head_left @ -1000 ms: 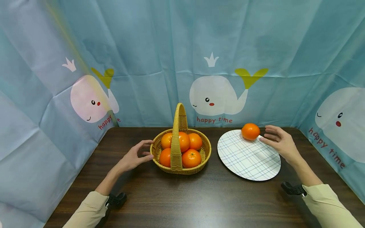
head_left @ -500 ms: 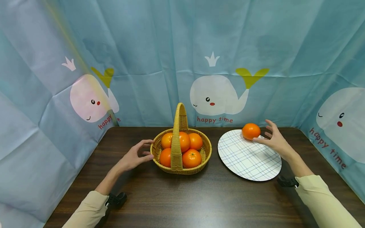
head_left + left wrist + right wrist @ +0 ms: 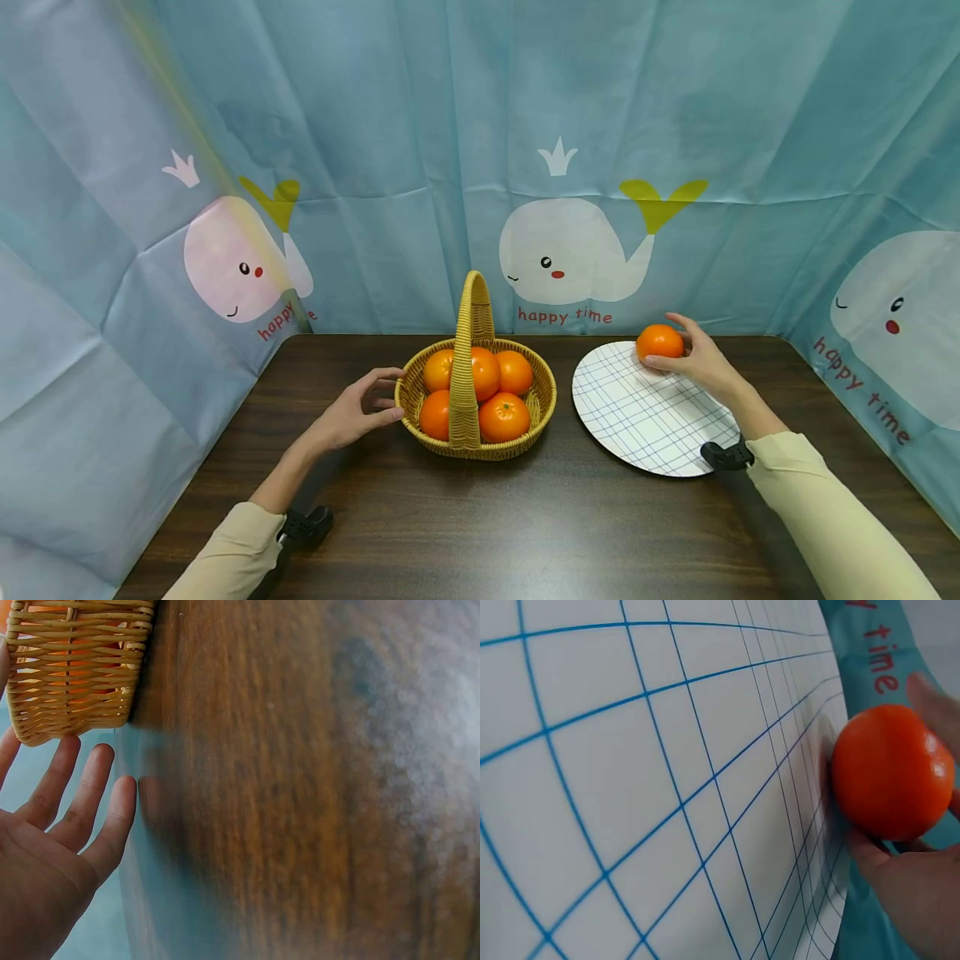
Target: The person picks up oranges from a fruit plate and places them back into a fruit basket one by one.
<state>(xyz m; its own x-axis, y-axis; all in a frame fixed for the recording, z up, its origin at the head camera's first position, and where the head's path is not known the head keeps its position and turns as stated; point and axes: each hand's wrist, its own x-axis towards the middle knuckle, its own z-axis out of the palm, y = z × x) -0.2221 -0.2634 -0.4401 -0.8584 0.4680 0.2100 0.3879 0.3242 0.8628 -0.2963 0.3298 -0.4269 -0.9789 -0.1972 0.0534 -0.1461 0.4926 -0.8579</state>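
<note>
A glossy orange (image 3: 659,342) sits at the far edge of a round white plate (image 3: 645,417) with a blue grid. My right hand (image 3: 705,362) is round this orange, thumb on the near side and fingers behind. In the right wrist view, the thumb touches the underside of the orange (image 3: 892,772), and a blurred finger lies across its other side. A yellow wicker basket (image 3: 480,450) with a tall handle holds several more oranges (image 3: 504,417). My left hand (image 3: 356,410) touches the basket's left side with loosely bent fingers; in the left wrist view, they spread beside the woven wall (image 3: 79,675).
Basket and plate stand side by side on a dark wooden table (image 3: 480,525), near its back edge. A light blue curtain (image 3: 390,167) printed with whales hangs behind and along both sides. Black straps (image 3: 727,456) sit on both wrists.
My right hand has moved left over the plate, and its thumb and fingers have come round the orange. The left hand, the basket and its oranges have stayed where they were.
</note>
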